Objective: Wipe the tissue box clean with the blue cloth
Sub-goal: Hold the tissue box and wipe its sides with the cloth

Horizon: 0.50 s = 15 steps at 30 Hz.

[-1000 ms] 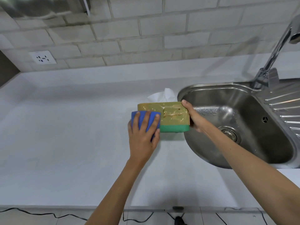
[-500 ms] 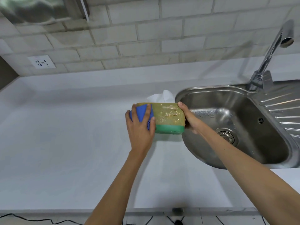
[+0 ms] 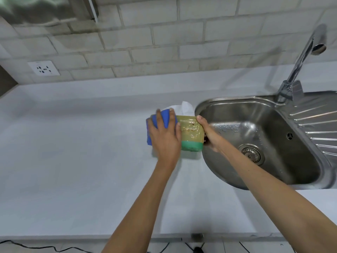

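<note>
Wall socket (image 3: 43, 68) at far left, well clear of the work; noted only because damp wiping happens on this counter (image 3: 73, 152).

My left hand (image 3: 165, 137) lies flat and spread over the blue cloth (image 3: 165, 118), pressing it against the near-left face of the tissue box (image 3: 191, 133). Fingers are splayed so the cloth stays broad against the surface rather than bunching. Part of the cloth hangs past the box's left end, which suggests the stroke is at or near that corner.

The tissue box sits at the counter's edge, just beside the sink (image 3: 206, 106). I cannot tell whether its base rests on the counter or is lifted slightly. Its olive-gold face shows glossy smears to the right of the cloth; the green band runs along the bottom. A white tissue (image 3: 186, 107) stands up from the top, behind my left fingers.

My right hand (image 3: 209, 136) grips the box's right end, thumb over the top edge, remaining fingers hidden behind. In my judgement this is a brace, holding a light box steady against the wiping pressure.

Faucet (image 3: 299, 66) at far right, not running as far as I can see.

Assessment: wiping under way, smeared area not yet cleared.
</note>
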Each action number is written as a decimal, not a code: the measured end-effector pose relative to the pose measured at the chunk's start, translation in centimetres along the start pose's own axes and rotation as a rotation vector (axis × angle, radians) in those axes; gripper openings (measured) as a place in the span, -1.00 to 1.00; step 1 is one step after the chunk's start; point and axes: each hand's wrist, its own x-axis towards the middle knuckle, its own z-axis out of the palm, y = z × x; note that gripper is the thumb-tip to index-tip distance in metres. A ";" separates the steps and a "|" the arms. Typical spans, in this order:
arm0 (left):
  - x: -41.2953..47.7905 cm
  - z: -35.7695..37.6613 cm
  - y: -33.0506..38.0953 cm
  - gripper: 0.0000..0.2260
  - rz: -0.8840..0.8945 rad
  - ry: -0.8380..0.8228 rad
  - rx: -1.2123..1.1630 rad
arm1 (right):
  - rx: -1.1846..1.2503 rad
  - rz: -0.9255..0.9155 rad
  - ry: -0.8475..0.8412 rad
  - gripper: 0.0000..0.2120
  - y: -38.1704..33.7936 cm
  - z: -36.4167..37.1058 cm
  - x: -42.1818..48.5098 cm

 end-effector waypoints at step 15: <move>-3.8 0.5 -0.1 -0.59 0.269 -0.076 0.048 | 0.011 0.003 -0.058 -0.21 0.2 -0.6 -0.1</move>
